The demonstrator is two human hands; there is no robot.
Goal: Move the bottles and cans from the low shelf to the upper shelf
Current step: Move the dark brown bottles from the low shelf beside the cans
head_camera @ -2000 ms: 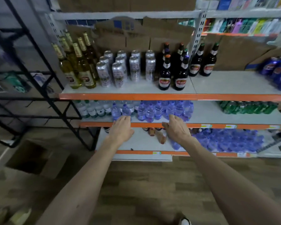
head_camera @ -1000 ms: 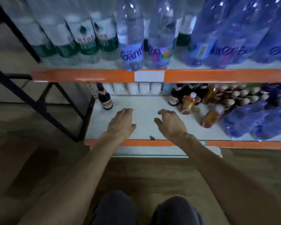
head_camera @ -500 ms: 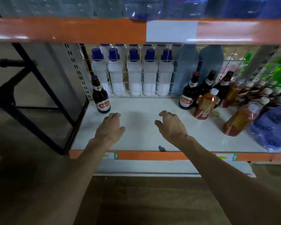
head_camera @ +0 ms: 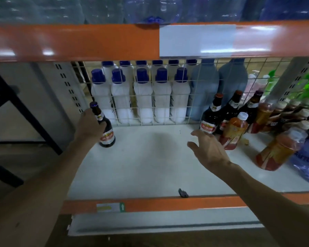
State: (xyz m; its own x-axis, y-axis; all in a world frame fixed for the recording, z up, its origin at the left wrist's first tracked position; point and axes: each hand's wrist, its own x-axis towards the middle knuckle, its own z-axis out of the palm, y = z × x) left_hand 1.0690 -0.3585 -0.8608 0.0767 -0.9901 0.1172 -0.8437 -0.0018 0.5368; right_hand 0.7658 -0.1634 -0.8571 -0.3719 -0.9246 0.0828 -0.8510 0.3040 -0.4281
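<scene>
1. Gripping a dark bottle (head_camera: 107,135) at the low shelf's (head_camera: 150,172) left end, our left hand (head_camera: 89,126) begins the pickup.
2. Our right hand (head_camera: 210,149) hovers open near the shelf's right-end bottles (head_camera: 208,122).
3. Next, we'd grasp one and lift both.

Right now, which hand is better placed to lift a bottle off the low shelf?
Left. The left hand grips the neck of the lone dark beer bottle; the right hand is open, holding nothing.

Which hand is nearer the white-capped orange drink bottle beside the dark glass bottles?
Right. The right hand is open just left of the orange drink bottle, apart from it; the left hand grips a lone dark glass bottle far to its left.
</scene>
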